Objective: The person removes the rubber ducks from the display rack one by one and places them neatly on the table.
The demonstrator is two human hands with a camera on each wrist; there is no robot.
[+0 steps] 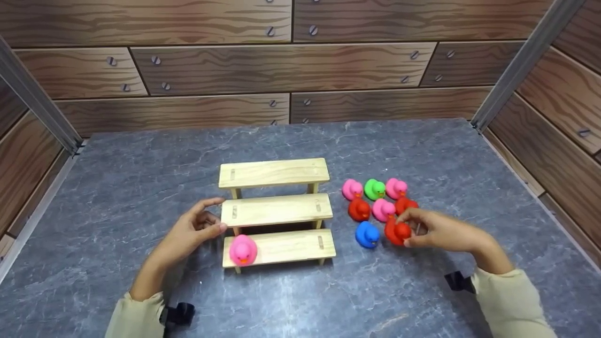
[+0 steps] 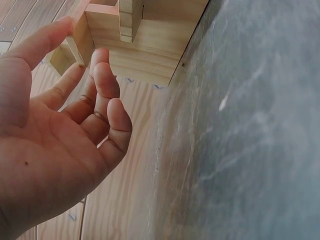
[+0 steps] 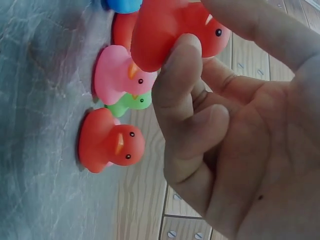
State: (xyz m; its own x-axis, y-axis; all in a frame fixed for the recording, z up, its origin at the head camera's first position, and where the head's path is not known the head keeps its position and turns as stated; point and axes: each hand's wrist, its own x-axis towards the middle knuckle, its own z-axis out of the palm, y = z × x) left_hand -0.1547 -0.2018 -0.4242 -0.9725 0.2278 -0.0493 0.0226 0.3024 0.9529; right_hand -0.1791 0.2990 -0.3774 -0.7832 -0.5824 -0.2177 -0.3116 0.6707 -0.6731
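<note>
A pale wooden three-step stand (image 1: 277,210) stands on the grey table. My left hand (image 1: 190,231) holds the left end of its middle step, thumb at the front corner and index finger at the back corner. The other left fingers (image 2: 119,117) curl loosely, away from the wood. A pink rubber duck (image 1: 243,250) sits at the left of the lowest step. To the right of the stand, my right hand (image 1: 436,230) pinches a red rubber duck (image 3: 162,30) between thumb and fingers. In the right wrist view this duck appears raised off the table.
Next to the held duck is a blue duck (image 1: 367,234). Behind are red ducks (image 1: 359,209), pink ducks (image 1: 352,188) and a green duck (image 1: 374,189), close together. Wood-patterned panels (image 1: 281,68) wall the table (image 1: 281,305) at the back and sides.
</note>
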